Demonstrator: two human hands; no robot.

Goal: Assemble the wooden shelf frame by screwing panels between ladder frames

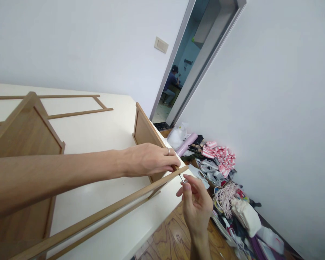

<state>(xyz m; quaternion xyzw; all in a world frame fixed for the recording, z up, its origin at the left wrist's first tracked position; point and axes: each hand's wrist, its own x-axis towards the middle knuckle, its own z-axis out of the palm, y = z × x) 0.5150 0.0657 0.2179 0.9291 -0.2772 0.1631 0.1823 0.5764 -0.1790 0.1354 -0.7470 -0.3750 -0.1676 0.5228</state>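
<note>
Our left hand [151, 159] grips end panel [146, 129], right hand [197, 204] pinches metal pin [181, 178] at rail [151, 187]; clutter [222, 157] right, big panel [29, 133] left

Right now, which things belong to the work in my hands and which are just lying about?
In the work:
- wooden panels
- open wooden frame
- small metal piece
- probably the flat frame behind

Lying about:
- striped cloth
- purple roll
- pale cords
- white bag

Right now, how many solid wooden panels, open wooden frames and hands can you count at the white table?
Solid wooden panels: 2 (left panel, right panel)
Open wooden frames: 2 (back frame, front frame)
Bare hands: 2 (left hand, right hand)
Total: 6
</note>
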